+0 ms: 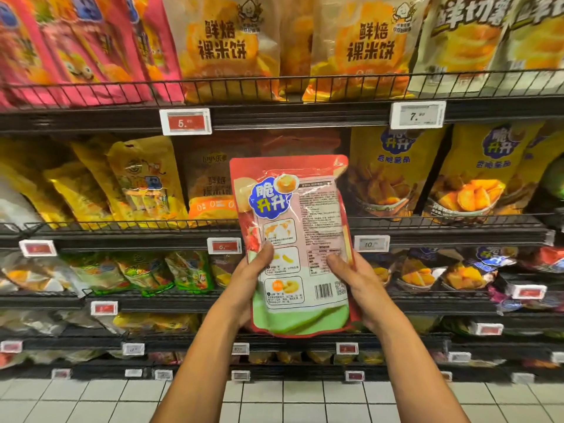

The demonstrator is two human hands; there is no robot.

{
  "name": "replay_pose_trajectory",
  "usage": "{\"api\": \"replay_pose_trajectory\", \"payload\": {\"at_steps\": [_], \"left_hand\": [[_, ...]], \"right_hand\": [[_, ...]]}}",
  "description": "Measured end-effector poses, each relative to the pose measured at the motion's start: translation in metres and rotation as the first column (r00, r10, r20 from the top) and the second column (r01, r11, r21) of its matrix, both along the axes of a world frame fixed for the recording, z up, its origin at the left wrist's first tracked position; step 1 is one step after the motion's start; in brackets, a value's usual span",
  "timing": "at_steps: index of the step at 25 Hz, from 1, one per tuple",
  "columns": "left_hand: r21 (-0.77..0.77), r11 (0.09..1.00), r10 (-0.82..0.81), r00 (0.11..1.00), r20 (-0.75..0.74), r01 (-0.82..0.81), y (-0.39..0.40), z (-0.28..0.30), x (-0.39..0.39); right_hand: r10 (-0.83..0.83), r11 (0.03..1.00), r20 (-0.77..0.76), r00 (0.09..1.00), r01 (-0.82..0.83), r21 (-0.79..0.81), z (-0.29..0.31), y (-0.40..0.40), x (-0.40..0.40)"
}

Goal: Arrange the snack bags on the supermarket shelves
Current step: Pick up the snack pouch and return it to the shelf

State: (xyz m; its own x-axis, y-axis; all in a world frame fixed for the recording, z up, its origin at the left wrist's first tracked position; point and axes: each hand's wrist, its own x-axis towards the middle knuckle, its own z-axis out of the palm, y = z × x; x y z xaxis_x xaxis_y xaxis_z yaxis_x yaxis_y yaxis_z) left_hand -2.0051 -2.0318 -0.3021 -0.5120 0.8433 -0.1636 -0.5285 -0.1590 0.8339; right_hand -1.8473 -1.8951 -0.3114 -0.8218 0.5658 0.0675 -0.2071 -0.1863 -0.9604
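Observation:
I hold a red, pink and green snack bag (297, 239) upright in front of the shelves, its printed back with barcode facing me. My left hand (250, 276) grips its lower left edge, thumb across the print. My right hand (354, 282) grips the lower right edge, thumb on the bag too. The bag hangs in front of the second shelf (137, 232), level with a dim gap behind its top, between an orange-labelled bag (210, 190) and yellow potato-wedge bags (390, 172).
Wire-fronted shelves run across the whole view. The top shelf (305, 87) carries pink bags (76, 50) and orange rice-cracker bags (225, 47). Price tags (185, 122) clip along each shelf edge. Lower shelves hold green and mixed bags (137, 270). White floor tiles (91, 401) lie below.

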Motion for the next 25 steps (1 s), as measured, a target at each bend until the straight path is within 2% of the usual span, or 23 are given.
{"api": "replay_pose_trajectory", "payload": {"at_steps": [12, 15, 19, 25], "left_hand": [[0.021, 0.998, -0.058, 0.998, -0.026, 0.058, -0.011, -0.004, -0.019], [0.060, 0.993, -0.092, 0.989, -0.120, 0.099, -0.011, -0.003, -0.018], [0.025, 0.983, -0.168, 0.953, -0.254, 0.180, -0.013, -0.003, -0.017], [0.028, 0.991, -0.116, 0.950, -0.289, 0.130, -0.017, -0.007, -0.016]], "right_hand": [[-0.073, 0.997, -0.018, 0.997, 0.073, 0.016, -0.004, -0.016, -0.014], [-0.109, 0.994, -0.043, 0.993, 0.110, 0.024, -0.007, -0.019, -0.017], [-0.111, 0.994, -0.068, 0.992, 0.111, 0.009, -0.012, -0.019, -0.016], [-0.018, 0.999, -0.079, 0.997, 0.021, 0.033, -0.011, -0.020, -0.011]]}}
